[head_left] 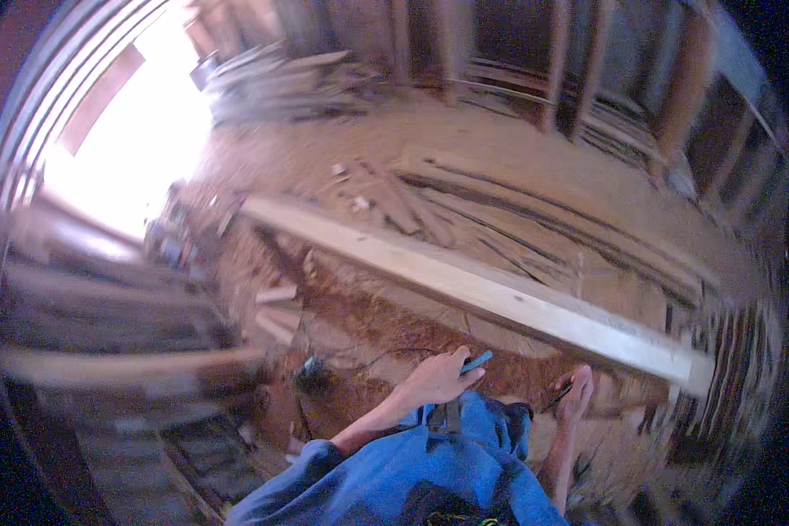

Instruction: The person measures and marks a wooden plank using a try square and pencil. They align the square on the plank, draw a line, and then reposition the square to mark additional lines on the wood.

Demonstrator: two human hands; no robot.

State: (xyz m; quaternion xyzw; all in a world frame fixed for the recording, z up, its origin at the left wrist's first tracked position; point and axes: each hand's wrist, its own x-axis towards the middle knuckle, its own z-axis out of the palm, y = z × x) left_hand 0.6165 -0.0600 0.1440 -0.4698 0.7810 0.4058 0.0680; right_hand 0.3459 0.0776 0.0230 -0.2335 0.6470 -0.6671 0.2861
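Just in front of my blue clothing, my left hand is closed around a short teal stick-like thing, whose end sticks out past the thumb. My right hand, farther right, has its fingers curled on a thin dark thing; blur hides its exact kind. Beyond both hands a long pale timber beam runs from the far left to the near right, raised above the ground. Neither hand touches the beam.
Wood offcuts and loose boards lie on the sawdust-covered floor. Stacked planks stand at the back left near a bright opening. Upright posts line the back. Timber lies at the left.
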